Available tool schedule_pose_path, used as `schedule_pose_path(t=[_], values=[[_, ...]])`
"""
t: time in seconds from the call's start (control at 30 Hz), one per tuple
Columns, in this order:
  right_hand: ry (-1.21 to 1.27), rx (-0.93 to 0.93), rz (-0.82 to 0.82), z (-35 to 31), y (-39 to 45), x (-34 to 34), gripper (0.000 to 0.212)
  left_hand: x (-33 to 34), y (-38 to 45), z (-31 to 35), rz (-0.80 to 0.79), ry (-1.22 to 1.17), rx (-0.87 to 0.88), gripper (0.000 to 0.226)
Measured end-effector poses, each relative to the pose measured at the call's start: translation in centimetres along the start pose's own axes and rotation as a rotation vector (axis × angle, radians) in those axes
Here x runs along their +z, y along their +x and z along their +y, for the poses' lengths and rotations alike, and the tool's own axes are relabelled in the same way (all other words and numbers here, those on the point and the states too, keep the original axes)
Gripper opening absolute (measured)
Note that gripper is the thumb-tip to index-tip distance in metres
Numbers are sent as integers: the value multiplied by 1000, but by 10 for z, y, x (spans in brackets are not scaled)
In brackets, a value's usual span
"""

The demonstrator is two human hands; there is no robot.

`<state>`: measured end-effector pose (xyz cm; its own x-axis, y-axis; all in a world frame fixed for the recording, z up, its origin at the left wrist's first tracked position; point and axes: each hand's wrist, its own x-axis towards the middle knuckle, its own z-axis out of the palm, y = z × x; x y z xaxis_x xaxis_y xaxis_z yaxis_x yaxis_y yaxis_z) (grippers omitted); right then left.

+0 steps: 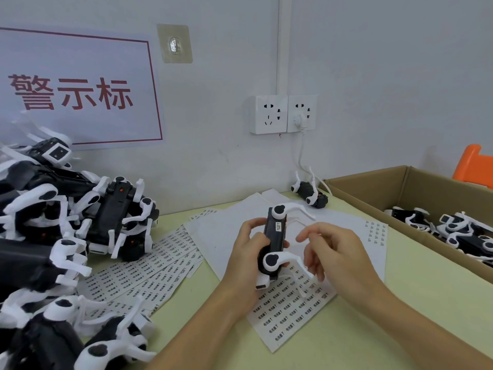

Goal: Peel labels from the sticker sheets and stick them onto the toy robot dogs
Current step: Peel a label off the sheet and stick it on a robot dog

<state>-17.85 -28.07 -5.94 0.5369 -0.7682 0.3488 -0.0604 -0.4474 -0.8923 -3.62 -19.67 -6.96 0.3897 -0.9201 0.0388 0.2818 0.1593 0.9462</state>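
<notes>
While the left hand grips the toy robot dog by its black body, belly up above the sticker sheets, a label already shows on the underside. Right hand beside it, fingers loosely curled, holding nothing I can make out. Dog looks light, rigid plastic; thin white legs probably snap easily, so hold the torso. Counter pale green; heap of dogs left, cardboard box right, wall socket behind.

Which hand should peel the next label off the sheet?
Probably the right hand: it holds nothing and hovers over the sticker sheet, while the left hand grips the toy dog.
</notes>
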Motion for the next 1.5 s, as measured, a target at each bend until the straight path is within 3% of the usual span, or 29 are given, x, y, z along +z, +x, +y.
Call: schedule_pose_path(t=[0.2, 0.33, 0.5, 0.6, 0.77, 1.03, 1.2, 1.37, 1.5], values=[[98, 189, -65, 1, 1, 2, 28, 0, -4, 2, -74, 53, 88, 39], [201, 254, -122, -1, 2, 1, 48, 0, -4, 1, -85, 109, 134, 41], [258, 285, -146, -3, -1, 5, 45, 1, -5, 0, -90, 160, 166, 35], [249, 292, -154, -4, -1, 4, 29, 2, -5, 1, -80, 200, 177, 44], [307, 298, -150, -7, -1, 1, 24, 2, -5, 1, -77, 207, 181, 35], [365, 348, -165, -10, -2, 3, 40, 2, -3, -1, -64, 221, 196, 34], [231, 289, -106, -11, -3, 5, 25, 1, -2, -3, -71, 268, 241, 31], [167, 259, -47, -11, -2, 7, 28, 1, -1, -3, -80, 305, 261, 29], [222, 263, -136, -12, -2, 5, 25, -2, 0, -4, -69, 259, 238, 28]])
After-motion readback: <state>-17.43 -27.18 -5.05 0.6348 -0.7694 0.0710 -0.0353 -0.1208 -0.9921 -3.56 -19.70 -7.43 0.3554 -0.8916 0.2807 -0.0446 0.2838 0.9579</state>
